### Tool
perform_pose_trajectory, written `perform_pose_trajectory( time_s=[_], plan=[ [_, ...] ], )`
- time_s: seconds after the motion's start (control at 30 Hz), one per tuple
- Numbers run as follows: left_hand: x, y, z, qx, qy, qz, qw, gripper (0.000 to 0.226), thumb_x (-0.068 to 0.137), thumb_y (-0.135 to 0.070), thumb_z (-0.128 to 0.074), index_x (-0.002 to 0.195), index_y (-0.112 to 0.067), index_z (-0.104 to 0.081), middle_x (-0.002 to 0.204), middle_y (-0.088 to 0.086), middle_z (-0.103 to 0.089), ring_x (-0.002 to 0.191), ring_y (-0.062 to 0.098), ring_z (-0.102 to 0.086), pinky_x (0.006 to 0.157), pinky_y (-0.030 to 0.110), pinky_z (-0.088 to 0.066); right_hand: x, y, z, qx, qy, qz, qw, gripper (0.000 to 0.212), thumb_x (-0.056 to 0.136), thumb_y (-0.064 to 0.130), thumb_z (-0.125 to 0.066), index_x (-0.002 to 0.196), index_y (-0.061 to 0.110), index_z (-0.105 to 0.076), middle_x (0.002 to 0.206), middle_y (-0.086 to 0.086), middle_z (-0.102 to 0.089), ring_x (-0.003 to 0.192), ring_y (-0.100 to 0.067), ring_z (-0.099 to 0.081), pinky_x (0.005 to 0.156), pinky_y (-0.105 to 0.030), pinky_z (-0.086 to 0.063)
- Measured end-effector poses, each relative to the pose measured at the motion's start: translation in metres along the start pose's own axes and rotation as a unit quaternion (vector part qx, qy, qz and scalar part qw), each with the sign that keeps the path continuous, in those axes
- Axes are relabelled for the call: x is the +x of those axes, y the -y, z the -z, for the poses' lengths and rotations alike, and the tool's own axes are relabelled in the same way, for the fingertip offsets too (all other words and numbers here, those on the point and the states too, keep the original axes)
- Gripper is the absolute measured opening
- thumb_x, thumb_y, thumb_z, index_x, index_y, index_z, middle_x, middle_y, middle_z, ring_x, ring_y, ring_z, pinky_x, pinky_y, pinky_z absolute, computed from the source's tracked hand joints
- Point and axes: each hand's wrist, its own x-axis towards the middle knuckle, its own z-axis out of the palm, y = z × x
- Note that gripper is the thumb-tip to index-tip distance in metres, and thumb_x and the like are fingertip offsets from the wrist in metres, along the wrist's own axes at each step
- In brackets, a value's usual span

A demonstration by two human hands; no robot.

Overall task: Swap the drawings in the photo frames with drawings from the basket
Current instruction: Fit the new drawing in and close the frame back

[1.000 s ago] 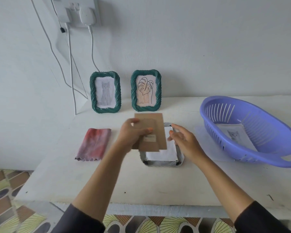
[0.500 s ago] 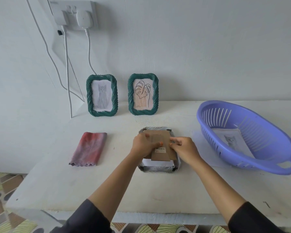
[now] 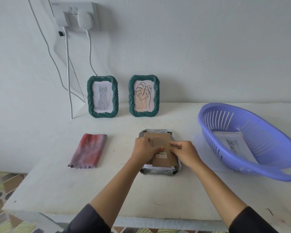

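face-down frame (image 3: 159, 172) mostly under cardboard backing (image 3: 158, 136)

The cardboard backing (image 3: 160, 163) bears a barcode sticker (image 3: 162, 155) (print too blurred to read).

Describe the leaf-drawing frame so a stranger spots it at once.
On the white table, two green frames stand by the back wall. Take the right-hand frame. It holds a leaf drawing; its neighbour holds a grey cat.
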Motion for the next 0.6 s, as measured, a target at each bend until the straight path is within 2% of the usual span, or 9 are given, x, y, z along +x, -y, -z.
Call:
perform_pose_trajectory(
  time_s=[0.17, 0.3, 0.37, 0.5, 0.6],
  plan=[
    [-0.002, 0.000, -0.001, 0.013, -0.008, 0.003, 1.000, 0.063, 0.076, -0.044, -0.070, 0.122, -0.006, -0.051, 0.121, 0.014, -0.053, 0.117, 0.025, -0.042, 0.078, 0.023, -0.028, 0.001, 0.002, 0.000, -0.014, 0.002, -0.002, 1.000, 0.035, 0.083, 0.016, -0.058, 0.118, 0.016, -0.063, 0.116, -0.007, -0.067, 0.108, -0.022, -0.061, 0.090, -0.033, -0.047],
    [-0.005, 0.002, 0.000, 0.051, -0.013, 0.015, 0.999, 0.069, 0.075, -0.050, -0.067, 0.127, -0.009, -0.046, 0.125, 0.012, -0.050, 0.115, 0.026, -0.048, 0.085, 0.029, -0.038, 0.001, 0.005, -0.001, -0.033, 0.004, 0.000, 0.999, 0.029, 0.080, 0.014, -0.056, 0.104, 0.019, -0.070, 0.105, -0.009, -0.072, 0.100, -0.025, -0.064, 0.088, -0.037, -0.050],
    [-0.005, 0.002, 0.000, 0.074, -0.012, 0.014, 0.997, 0.066, 0.076, -0.052, -0.065, 0.123, -0.010, -0.049, 0.123, 0.012, -0.052, 0.113, 0.026, -0.049, 0.085, 0.032, -0.041, 0.002, 0.005, -0.001, -0.047, -0.001, -0.001, 0.999, 0.029, 0.080, 0.015, -0.056, 0.105, 0.018, -0.070, 0.107, -0.009, -0.071, 0.101, -0.026, -0.063, 0.087, -0.035, -0.049],
    [-0.005, 0.001, 0.001, 0.091, -0.012, 0.011, 0.996, 0.060, 0.077, -0.054, -0.063, 0.114, -0.008, -0.054, 0.117, 0.013, -0.056, 0.106, 0.025, -0.052, 0.076, 0.029, -0.039, 0.004, 0.008, -0.003, -0.094, -0.005, 0.001, 0.996, 0.033, 0.083, 0.018, -0.057, 0.115, 0.017, -0.065, 0.117, -0.006, -0.067, 0.108, -0.025, -0.060, 0.082, -0.028, -0.044],
    [-0.006, 0.000, 0.000, 0.096, -0.018, 0.010, 0.995, 0.058, 0.077, -0.053, -0.063, 0.110, -0.007, -0.056, 0.115, 0.013, -0.056, 0.103, 0.025, -0.052, 0.072, 0.028, -0.038, 0.003, 0.011, -0.005, -0.139, -0.016, 0.011, 0.990, 0.029, 0.084, 0.020, -0.056, 0.110, 0.012, -0.067, 0.115, -0.010, -0.067, 0.107, -0.030, -0.060, 0.086, -0.033, -0.048]
  ],
)
